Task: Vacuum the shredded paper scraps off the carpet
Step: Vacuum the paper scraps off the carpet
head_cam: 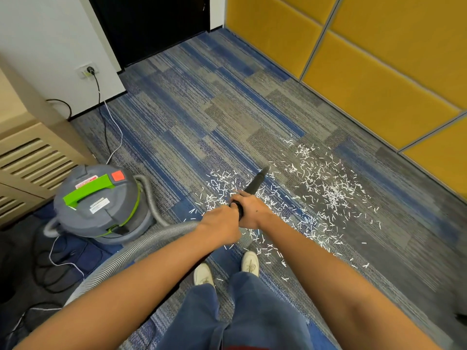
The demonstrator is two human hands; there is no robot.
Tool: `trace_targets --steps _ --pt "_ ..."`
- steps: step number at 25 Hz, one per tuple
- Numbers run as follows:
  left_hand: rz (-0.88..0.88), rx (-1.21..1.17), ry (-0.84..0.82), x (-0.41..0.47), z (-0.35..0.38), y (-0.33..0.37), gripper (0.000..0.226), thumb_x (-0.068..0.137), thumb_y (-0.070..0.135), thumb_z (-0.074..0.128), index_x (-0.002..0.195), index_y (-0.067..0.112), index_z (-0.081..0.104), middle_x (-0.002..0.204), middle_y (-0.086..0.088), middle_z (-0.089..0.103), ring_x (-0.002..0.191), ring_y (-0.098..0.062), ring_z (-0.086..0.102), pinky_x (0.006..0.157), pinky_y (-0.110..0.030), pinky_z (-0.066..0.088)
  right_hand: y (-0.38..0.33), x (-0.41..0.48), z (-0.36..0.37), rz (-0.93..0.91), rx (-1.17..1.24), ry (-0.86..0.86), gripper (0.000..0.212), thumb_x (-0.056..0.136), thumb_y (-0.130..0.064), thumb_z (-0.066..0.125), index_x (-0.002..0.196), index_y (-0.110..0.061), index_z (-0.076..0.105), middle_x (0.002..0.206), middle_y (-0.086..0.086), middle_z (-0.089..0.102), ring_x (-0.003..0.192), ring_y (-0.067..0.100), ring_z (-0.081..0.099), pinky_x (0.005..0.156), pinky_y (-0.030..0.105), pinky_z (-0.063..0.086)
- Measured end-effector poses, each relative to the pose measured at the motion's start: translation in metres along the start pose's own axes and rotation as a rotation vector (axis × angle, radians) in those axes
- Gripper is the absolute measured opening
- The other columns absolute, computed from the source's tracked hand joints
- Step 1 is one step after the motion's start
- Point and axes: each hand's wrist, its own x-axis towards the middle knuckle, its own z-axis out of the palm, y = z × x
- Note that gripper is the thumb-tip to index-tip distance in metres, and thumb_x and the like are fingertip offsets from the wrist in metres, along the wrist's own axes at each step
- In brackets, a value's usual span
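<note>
Big yellow wall panels [358, 72] run along the right side, with thin grey lines between them. At the far end stands a dark door [151, 26], and a white wall [45, 41] is to its left. Low on that wall is a white socket [87, 70] with a black plug in it. A black cable [102, 107] hangs down from the plug to the floor, and a thin white wire [116, 137] lies beside it. On the left is a pale wooden cabinet [30, 152] with long slots cut in its front. Near the bottom left more black cables [48, 271] lie looped on something dark, maybe a mat.
</note>
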Motion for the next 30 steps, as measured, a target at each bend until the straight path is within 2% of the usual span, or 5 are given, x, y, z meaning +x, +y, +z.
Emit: trace_targets --steps 5,11,17,21,30 --pt "0.034 0.043 -0.013 0.000 0.002 0.013 0.042 0.089 0.011 0.049 0.130 0.006 0.038 0.119 -0.013 0.054 0.109 -0.030 0.056 0.086 -0.039 0.047 0.013 -0.012 0.000 0.028 -0.020 0.029 0.043 0.075 -0.024 0.065 0.116 -0.020 0.054 0.106 0.006 0.052 0.097 0.027 0.058 0.084 0.040 0.051" --pt "0.022 0.056 0.000 -0.004 0.000 0.008 0.042 0.089 0.013 0.050 0.129 0.007 0.039 0.115 -0.010 0.055 0.105 -0.028 0.058 0.079 -0.034 0.046 0.006 -0.011 0.001 0.015 0.008 0.027 0.041 0.074 -0.023 0.066 0.113 -0.020 0.055 0.104 0.006 0.053 0.096 0.028 0.058 0.084 0.039 0.051" --pt "-0.017 0.051 0.025 -0.012 0.001 -0.009 0.041 0.089 0.014 0.049 0.128 0.008 0.039 0.113 -0.011 0.056 0.106 -0.029 0.058 0.078 -0.035 0.046 -0.014 -0.004 0.004 -0.046 0.017 0.017 0.038 0.074 -0.020 0.066 0.111 -0.017 0.056 0.105 0.007 0.052 0.093 0.030 0.058 0.085 0.043 0.051" --pt "-0.036 0.039 0.018 -0.016 0.003 -0.021 0.044 0.091 0.018 0.049 0.131 0.007 0.036 0.111 -0.012 0.056 0.103 -0.030 0.058 0.074 -0.035 0.045 -0.027 -0.001 0.005 -0.069 0.017 0.001 0.036 0.075 -0.015 0.064 0.110 -0.017 0.057 0.104 0.007 0.051 0.093 0.029 0.057 0.085 0.039 0.050" --pt "-0.004 0.056 -0.014 -0.021 0.006 -0.016 0.043 0.089 0.012 0.048 0.131 0.008 0.036 0.109 -0.011 0.056 0.097 -0.028 0.058 0.069 -0.031 0.040 -0.021 -0.011 0.009 -0.039 -0.055 0.007 0.040 0.073 -0.025 0.067 0.111 -0.019 0.056 0.108 0.007 0.054 0.098 0.029 0.058 0.082 0.039 0.052"
